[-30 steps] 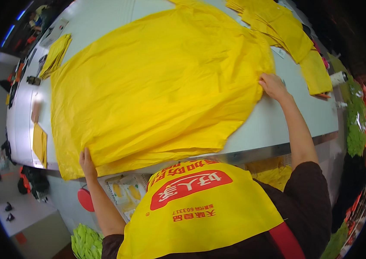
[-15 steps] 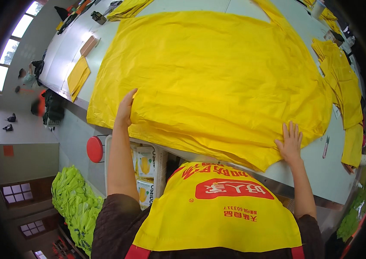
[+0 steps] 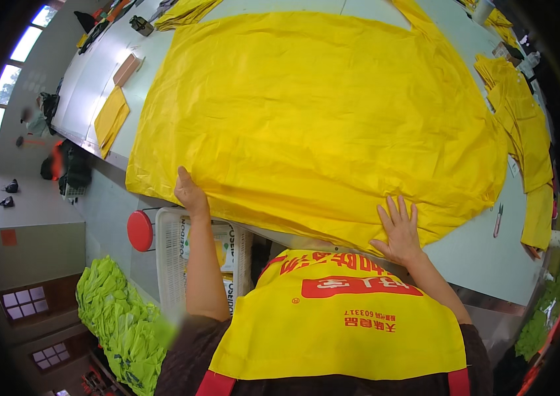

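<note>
A large yellow garment [image 3: 319, 112] of smooth, creased, thin material lies spread over the pale table, a long sleeve-like strip running off at its far right. My left hand [image 3: 191, 193] is at its near left edge, fingers curled in at the hem with one digit pointing up; part of the grip is hidden. Flat on the near right part rests my right hand [image 3: 400, 232], its fingers spread and nothing held. Folds run along the near edge between the two hands. I wear a yellow apron [image 3: 346, 317] with red straps.
Thread snips [image 3: 498, 221] lie on the table [image 3: 485, 261] at right, near folded yellow pieces [image 3: 518, 112]. More folded yellow cloth [image 3: 111, 122] and a brown block [image 3: 126, 70] are at left. Below the edge stand a white basket [image 3: 173, 257] with packages, a red stool [image 3: 139, 231] and a green heap [image 3: 118, 317].
My left hand has come down toward me, drawing the turned-up near left edge flatter. The right hand has slid left and slightly nearer, and the front corner beside it has tucked in.
</note>
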Demonstrator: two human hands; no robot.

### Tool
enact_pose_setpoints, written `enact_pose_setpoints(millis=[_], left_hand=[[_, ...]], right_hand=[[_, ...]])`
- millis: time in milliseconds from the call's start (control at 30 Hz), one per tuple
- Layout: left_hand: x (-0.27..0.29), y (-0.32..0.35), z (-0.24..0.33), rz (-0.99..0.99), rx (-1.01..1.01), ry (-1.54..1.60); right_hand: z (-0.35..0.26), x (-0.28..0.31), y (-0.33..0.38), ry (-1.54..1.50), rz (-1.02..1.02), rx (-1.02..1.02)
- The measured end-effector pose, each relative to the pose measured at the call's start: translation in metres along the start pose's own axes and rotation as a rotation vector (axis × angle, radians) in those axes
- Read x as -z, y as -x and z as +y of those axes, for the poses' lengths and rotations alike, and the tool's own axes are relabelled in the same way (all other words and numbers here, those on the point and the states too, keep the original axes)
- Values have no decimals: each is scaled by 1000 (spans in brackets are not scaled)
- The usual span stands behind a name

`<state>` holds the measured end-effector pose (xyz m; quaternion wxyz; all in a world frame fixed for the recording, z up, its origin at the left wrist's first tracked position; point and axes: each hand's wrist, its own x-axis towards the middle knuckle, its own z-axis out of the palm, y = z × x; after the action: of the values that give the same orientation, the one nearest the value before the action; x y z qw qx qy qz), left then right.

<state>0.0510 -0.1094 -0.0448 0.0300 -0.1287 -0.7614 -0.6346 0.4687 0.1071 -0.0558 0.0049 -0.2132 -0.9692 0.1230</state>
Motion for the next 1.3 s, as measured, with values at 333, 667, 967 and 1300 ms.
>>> enact_pose_setpoints(millis=[333, 667, 967, 1300], left_hand=[[-14, 23, 47, -43, -711, -489], [-18, 56, -6, -573, -631, -820], [116, -34, -130, 384, 544, -401], [151, -77, -71, 74, 645, 710]], right_hand=[[-5, 18, -6, -40, 1, 17], [15, 11, -2, -186, -119, 32], [37, 20, 71, 1, 4, 179], [50, 79, 54, -564, -229, -66]])
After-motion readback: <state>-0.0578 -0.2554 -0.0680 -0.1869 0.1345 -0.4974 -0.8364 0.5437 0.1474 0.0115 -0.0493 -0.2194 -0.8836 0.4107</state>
